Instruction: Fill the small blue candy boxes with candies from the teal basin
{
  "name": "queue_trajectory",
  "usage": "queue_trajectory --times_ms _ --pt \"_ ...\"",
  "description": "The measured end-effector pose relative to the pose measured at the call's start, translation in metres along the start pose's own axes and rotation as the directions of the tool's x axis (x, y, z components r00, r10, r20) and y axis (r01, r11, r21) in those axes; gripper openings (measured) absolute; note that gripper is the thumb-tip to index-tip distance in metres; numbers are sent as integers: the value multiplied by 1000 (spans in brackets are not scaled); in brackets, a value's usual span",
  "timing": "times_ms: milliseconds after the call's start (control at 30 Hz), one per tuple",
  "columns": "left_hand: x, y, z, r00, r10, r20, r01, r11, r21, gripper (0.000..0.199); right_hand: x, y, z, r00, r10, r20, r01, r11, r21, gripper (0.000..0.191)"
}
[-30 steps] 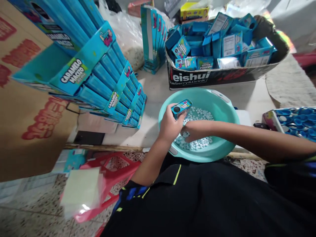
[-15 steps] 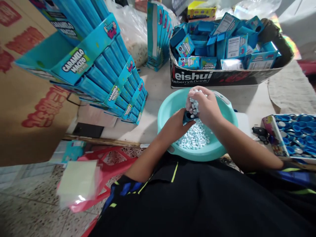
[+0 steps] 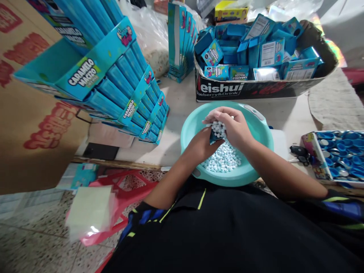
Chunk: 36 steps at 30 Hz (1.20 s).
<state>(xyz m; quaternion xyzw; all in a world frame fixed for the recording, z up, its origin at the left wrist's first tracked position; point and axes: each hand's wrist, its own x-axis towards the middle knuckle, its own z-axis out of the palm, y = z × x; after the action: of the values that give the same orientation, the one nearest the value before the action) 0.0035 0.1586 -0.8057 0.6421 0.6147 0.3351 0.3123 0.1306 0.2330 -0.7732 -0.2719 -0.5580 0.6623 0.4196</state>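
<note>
A turquoise basin (image 3: 189, 127) with pale candies (image 3: 223, 157) heaped in its bottom stands at the table's front edge. Over the heap, my left hand (image 3: 202, 143) is wrapped round a small blue box (image 3: 214, 137), mostly covered by my fingers. Curled above the box's mouth, my right hand (image 3: 234, 127) holds a handful of the same candies against the opening. White pieces are piled between palm and box. My right fingertips bend over the far side of the box, touching or nearly touching my left hand.
Behind the basin, a black carton (image 3: 264, 89) is heaped with small blue boxes. Tiered blue display trays (image 3: 113, 83) rise at the left, near a large cardboard box (image 3: 34, 151). A tray of blue caps (image 3: 345, 155) and dark scissors-like handles (image 3: 300, 152) lie right.
My right hand has moved left and slightly down, from above and beside the blue box to over its mouth, bringing the candies onto it. My left hand stays nearly in place.
</note>
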Motion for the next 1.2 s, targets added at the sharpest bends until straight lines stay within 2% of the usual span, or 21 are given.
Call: queue_trajectory --times_ms 67,133,233,333,400,467,533,567,633,700,767,800,867,933,967,1067,1200 --pt "0 2 0 999 -47 -16 47 999 8 45 0 1 -2 998 -48 37 47 999 22 33" --pt "0 2 0 998 -44 -38 43 999 -25 49 0 0 -4 996 -60 63 58 998 33 43" --pt "-2 0 -3 996 -33 -81 27 997 -78 47 -2 -5 -9 997 -47 56 50 998 -42 50" --pt "-4 -2 -5 985 -61 -162 41 991 -128 43 -3 -1 -26 997 -46 -58 34 979 -199 45" --pt "-6 -4 -6 971 -65 -231 25 985 -170 41 -3 12 -44 988 -53 -142 2 941 -338 42" --pt "-8 -6 -6 955 -62 -289 1 978 -207 41 -4 31 -64 991 -2 -134 -68 852 -520 42" --pt "-10 -8 -6 942 -62 -329 -19 972 -236 40 -6 53 -79 980 185 -73 -181 680 -710 47" --pt "-10 -8 -6 938 -62 -342 -27 968 -250 39 -8 63 -83 952 299 -59 -229 574 -786 52" --pt "-11 -9 -7 931 -72 -357 -35 958 -286 37 -16 81 -79 888 455 -62 -262 391 -882 68" --pt "-10 -9 -9 927 -94 -362 -33 943 -330 37 -27 94 -63 876 483 -14 -187 314 -931 81" --pt "-9 -9 -11 922 -118 -370 -29 929 -369 38 -39 104 -42 893 431 131 -26 339 -940 85" --pt "-9 -10 -11 919 -126 -374 -27 925 -379 39 -46 108 -31 886 396 241 82 379 -922 83" --pt "-9 -9 -13 912 -124 -390 -39 923 -383 39 -57 114 -14 814 334 476 292 474 -831 73" --pt "-9 -9 -13 906 -103 -410 -63 927 -371 38 -66 120 -5 734 294 613 396 548 -737 62" --pt "-9 -9 -14 904 -93 -417 -72 928 -365 37 -68 122 -4 723 282 630 404 567 -717 59" --pt "-8 -8 -13 910 -77 -408 -78 934 -349 37 -71 126 -4 765 268 585 365 569 -737 52" --pt "-7 -7 -12 922 -45 -385 -88 943 -322 37 -66 127 -3 748 309 587 309 620 -721 47"
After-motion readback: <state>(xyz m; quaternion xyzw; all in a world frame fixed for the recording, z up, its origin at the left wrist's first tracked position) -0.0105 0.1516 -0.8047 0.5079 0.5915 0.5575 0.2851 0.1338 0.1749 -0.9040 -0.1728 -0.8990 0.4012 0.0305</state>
